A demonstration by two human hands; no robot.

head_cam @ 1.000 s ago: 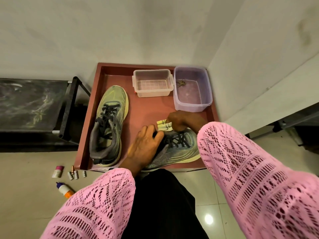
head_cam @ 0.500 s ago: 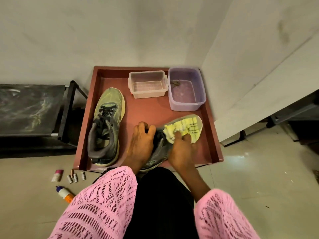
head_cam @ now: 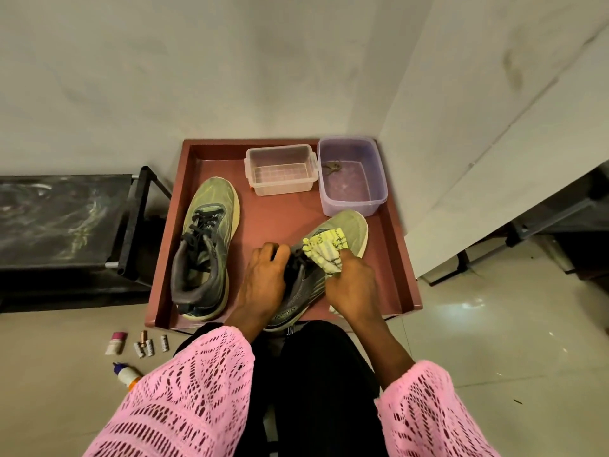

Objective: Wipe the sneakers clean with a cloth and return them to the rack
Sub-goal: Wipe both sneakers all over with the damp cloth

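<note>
Sneaker under both hands | left grip holds collar | right grip pinches cloth

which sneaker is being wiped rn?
The right-side sneaker: the left hand steadies it, the right hand presses the yellow cloth on it. The left-side sneaker lies untouched.

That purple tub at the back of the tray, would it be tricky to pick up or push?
Probably. The purple tub seems to hold liquid, so it would likely feel heavy for its size and slosh if shoved. Its plastic walls look thin and may flex when squeezed. Wide and low on the tray, it seems unlikely to tip.
</note>
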